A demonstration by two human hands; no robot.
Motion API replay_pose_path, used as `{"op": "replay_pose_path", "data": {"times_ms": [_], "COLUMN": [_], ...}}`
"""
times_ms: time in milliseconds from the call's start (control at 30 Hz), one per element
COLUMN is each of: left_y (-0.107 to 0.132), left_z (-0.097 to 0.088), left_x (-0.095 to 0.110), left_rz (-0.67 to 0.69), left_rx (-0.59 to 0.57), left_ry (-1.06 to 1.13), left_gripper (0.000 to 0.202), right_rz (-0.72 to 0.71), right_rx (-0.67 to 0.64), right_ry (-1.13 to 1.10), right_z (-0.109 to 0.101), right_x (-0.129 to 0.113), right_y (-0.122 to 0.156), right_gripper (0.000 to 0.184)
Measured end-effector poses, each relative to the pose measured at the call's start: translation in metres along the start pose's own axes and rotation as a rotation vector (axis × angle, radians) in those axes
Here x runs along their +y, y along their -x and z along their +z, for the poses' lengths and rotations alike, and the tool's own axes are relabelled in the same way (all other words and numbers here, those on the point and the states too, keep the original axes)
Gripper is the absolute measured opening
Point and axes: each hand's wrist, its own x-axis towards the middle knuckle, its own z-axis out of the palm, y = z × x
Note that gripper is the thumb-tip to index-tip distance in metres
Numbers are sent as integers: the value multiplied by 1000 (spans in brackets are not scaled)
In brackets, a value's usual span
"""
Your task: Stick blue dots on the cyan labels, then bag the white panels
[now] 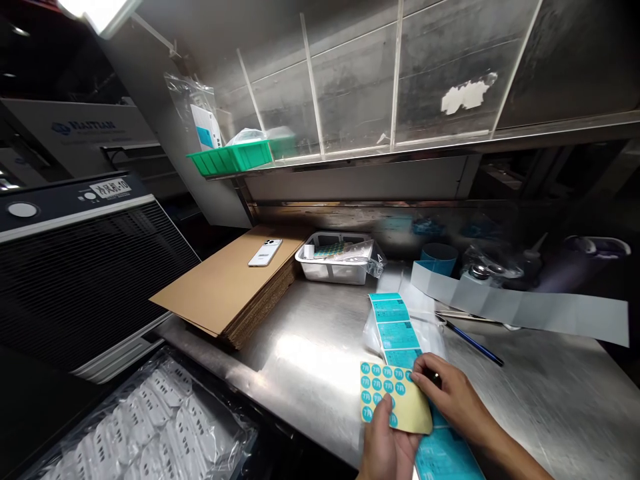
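My left hand [387,445] holds a yellow-backed sticker sheet [413,408], thumb on top and fingers beneath. Rows of round blue stickers marked "7月" cover its left and upper parts; the lower right is bare backing. At the sheet's upper right, the thumb and forefinger of my right hand [456,395] are pinched on a round blue sticker [409,375], partly hidden by the fingertips. Under the sheet and both hands runs a strip of blue printed labels [397,333], lying on the steel table [320,360].
Left stand stacked cardboard sheets [225,280] with a white phone [265,253] on top. A white basket [334,272] sits behind. Right lie a blue pen [473,341] and a curling label strip [530,303]. A bin of bagged white parts [135,427] stands front left.
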Motion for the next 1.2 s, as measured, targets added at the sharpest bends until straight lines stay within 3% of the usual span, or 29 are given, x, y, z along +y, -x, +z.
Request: {"op": "replay_pose_path", "data": {"times_ms": [133,367,533,667,867,1000,1200], "left_y": [-3,-4,-6,-7,6,10,9], "left_z": [1,2,-3,-8,-14,-15,-16], "left_x": [3,16,14,5,2,2,1], "left_rz": [-67,-123,-39,21,18,27,37], "left_rx": [29,28,30,112,287,297,303], "left_ry": [25,103,49,11,7,44,69], "left_gripper": [62,62,65,68,74,77,77], "right_rz": [-124,-179,-57,-14,14,55,130], "right_rx": [-19,-60,25,42,-124,-224,-266], "right_ry": [17,13,40,34,37,93,272], "right_z": [0,4,-3,-2,7,9,11], "right_x": [-13,-22,-10,-2,9,16,11], "right_y": [-13,-35,-46,-77,-121,-130,-136], "right_gripper": [21,18,23,23,24,25,26]}}
